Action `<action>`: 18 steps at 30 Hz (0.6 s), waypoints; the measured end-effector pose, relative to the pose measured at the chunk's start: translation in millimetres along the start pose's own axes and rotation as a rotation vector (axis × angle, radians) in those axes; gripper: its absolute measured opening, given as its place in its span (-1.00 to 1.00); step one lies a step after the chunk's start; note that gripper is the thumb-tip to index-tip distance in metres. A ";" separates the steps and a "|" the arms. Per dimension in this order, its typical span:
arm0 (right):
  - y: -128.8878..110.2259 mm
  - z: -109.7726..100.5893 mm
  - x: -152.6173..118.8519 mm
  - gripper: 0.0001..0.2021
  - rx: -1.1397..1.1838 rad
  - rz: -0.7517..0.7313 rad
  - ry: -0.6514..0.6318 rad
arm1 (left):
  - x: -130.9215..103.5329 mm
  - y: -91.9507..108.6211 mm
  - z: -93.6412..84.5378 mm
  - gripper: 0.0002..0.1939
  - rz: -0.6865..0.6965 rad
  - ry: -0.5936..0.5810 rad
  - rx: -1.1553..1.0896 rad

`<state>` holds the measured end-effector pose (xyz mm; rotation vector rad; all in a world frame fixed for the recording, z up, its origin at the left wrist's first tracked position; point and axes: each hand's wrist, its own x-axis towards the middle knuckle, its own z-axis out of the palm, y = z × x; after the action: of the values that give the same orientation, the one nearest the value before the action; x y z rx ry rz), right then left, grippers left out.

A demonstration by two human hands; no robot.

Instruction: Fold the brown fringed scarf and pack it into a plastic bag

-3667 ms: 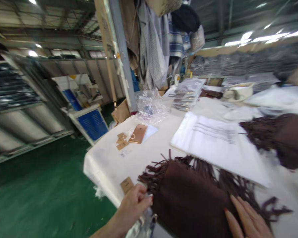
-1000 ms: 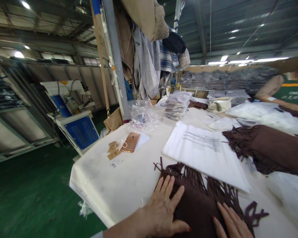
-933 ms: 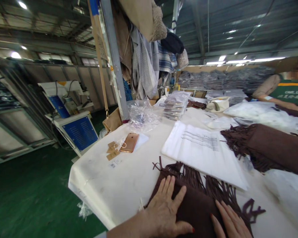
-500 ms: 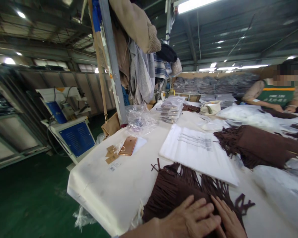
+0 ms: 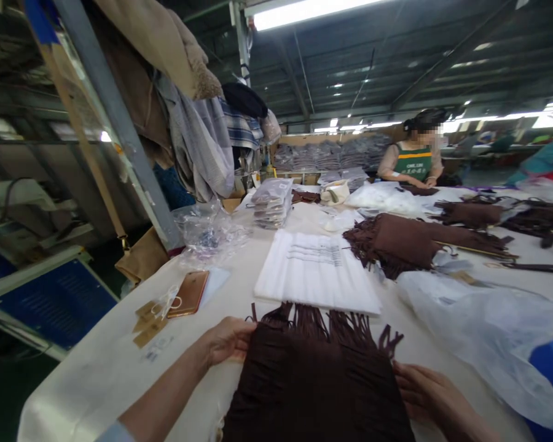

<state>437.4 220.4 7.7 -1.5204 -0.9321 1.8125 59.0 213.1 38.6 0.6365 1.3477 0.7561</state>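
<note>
While your left hand (image 5: pixel 228 339) and right hand (image 5: pixel 424 393) pinch the brown scarf's (image 5: pixel 313 380) edges at lower centre, clear bags (image 5: pixel 271 202) above hold folded goods; the white bag's (image 5: pixel 316 271) print is unreadable.

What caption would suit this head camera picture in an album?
Both hands, left hand and right hand, hold the sides of a brown fringed scarf on a white table.

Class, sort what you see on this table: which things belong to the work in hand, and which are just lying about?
In hand:
left hand and right hand, each at an edge of the brown fringed scarf.

Lying about:
white bag stack
phone
card tags
second brown scarf
</note>
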 end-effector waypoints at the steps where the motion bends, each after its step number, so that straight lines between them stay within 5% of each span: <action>1: -5.8 3.3 2.2 -0.69 0.034 0.068 -0.081 | 5.2 3.0 1.4 -0.38 -0.051 -0.047 -0.005; 6: -25.6 13.5 17.3 -0.78 0.472 0.201 -0.531 | 27.5 13.2 11.2 -0.38 -0.137 -0.249 -0.096; 13: -36.4 19.8 49.4 -0.76 0.558 0.241 -0.605 | 60.3 22.2 15.4 -0.46 -0.269 -0.610 -0.197; 18: -45.1 32.0 69.8 -0.72 0.457 0.314 -0.779 | 92.6 18.0 30.9 -0.44 -0.223 -0.737 -0.158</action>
<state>393.9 298.1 7.8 -0.6882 -0.5323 2.6968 93.1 297.9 -0.2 0.5495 0.6567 0.3765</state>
